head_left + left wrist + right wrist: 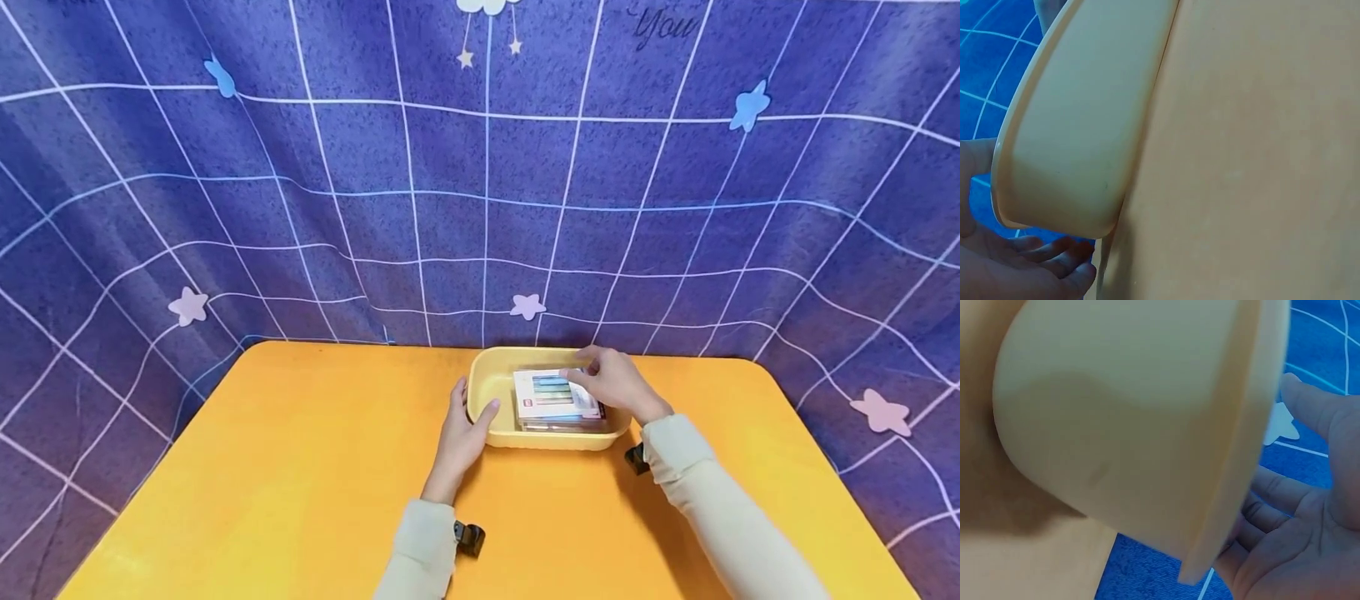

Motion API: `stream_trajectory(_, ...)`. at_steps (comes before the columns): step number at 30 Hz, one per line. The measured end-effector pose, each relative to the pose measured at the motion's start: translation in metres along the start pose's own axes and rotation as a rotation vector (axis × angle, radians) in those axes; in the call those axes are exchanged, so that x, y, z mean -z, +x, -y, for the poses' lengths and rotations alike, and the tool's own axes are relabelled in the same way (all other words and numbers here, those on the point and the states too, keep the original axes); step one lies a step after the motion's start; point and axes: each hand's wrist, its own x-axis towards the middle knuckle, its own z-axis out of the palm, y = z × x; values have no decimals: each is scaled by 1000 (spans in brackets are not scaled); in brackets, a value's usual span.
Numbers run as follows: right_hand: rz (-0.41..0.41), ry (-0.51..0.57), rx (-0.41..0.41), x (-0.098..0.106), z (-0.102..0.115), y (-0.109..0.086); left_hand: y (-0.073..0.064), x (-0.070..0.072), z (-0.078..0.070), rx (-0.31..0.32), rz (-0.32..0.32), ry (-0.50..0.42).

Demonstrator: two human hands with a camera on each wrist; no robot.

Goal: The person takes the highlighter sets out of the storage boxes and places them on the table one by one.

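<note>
A pale yellow plastic basin stands near the table's back edge. Inside it, towards the right, lies a small stack of flat packs; the top one is a white pack with a window showing coloured, pen-like sticks. My left hand holds the basin's left end, thumb over the rim and fingers outside. Over the right end reaches my right hand, its thumb extended close above the pack and its fingers near the back rim. In the right wrist view those fingers are partly hidden behind the rim.
The yellow-orange table has rounded back corners. A blue-purple curtain with white grid lines and stars hangs behind it and along both sides. Black wrist cameras sit at both cuffs.
</note>
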Motion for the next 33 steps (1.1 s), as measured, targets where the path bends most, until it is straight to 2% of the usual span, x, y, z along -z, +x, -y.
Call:
stream_trajectory(4,20,-33,-31,0,-1,7,0,0,-1,10,-1,-25)
stream_trajectory(9,58,-25,-50,1,-3,13,2,-2,0,18,-24,-40)
stream_trajectory(17,120,-51,-83,1,-4,17,1,-4,2,52,1,-96)
stream_trajectory(26,155,-103,-66,3,-5,17,5,-5,3,52,12,-100)
stream_trajectory(33,166,-99,-75,2,-3,18,5,-5,6,63,14,-212)
